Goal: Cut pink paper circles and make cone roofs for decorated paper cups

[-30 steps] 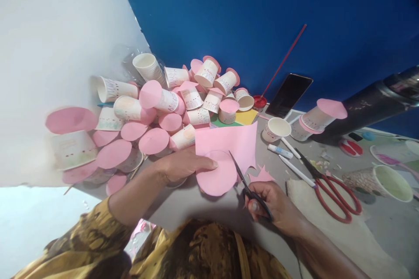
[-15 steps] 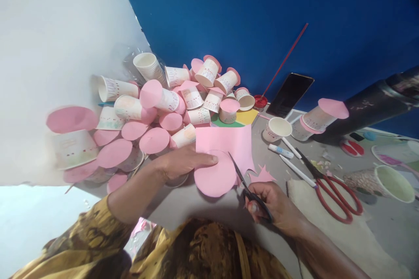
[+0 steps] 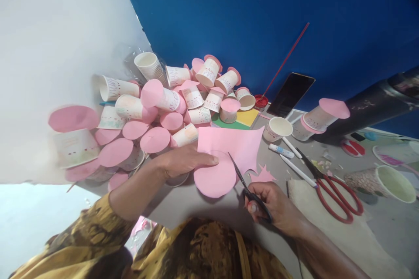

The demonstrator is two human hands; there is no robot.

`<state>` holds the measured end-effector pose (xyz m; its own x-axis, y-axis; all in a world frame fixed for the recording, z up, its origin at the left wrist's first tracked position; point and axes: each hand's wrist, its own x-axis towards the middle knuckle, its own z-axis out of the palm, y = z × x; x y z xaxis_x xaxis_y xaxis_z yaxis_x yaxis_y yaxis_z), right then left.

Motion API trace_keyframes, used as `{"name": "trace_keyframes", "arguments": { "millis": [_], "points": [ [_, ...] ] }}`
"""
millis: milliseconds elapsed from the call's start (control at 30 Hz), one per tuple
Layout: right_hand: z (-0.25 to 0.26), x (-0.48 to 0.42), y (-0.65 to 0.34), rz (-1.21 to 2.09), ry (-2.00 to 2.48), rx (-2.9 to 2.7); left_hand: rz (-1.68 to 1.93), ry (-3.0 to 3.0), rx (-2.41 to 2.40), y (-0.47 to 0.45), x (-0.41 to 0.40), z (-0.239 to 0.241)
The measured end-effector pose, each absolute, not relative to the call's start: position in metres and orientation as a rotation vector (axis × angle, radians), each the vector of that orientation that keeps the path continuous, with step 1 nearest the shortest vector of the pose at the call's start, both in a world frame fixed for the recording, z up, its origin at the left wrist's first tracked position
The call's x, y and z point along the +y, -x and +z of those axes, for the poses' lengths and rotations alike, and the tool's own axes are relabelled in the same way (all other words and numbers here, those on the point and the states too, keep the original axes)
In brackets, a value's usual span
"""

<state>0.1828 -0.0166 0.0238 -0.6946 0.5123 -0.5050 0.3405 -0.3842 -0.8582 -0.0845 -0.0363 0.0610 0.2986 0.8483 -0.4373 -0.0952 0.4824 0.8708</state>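
My left hand (image 3: 186, 160) is closed on a sheet of pink paper (image 3: 225, 139), its thumb lying on top and the other fingers hidden beneath. The near part of the sheet is cut to a round edge, making a partly cut disc (image 3: 216, 178). In my right hand (image 3: 266, 205) is a pair of small black-handled scissors (image 3: 253, 198). Their blades point away from me and lie along the disc's right edge, between it and the rest of the sheet. A jagged pink scrap (image 3: 262, 175) rests just beyond my right hand.
Paper cups with pink discs (image 3: 155, 140) are heaped at left and centre. A stack of plain cups (image 3: 147, 63) stands behind. To the right are red-handled scissors (image 3: 338, 198), a glue stick (image 3: 280, 151), a standing cup (image 3: 277, 130), a phone (image 3: 291, 95) and a cloth (image 3: 327, 222).
The far right part of the pink sheet has swung outward to the right, away from the disc. Both hands stay nearly where they were.
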Motion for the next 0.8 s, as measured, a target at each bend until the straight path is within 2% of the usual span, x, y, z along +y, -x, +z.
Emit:
{"name": "trace_keyframes", "arguments": {
  "millis": [800],
  "points": [
    [0.019, -0.017, -0.184, 2.264, 1.148, -1.625, 0.753, -0.898, 1.096, 0.085, -0.033, 0.076]
  ]
}}
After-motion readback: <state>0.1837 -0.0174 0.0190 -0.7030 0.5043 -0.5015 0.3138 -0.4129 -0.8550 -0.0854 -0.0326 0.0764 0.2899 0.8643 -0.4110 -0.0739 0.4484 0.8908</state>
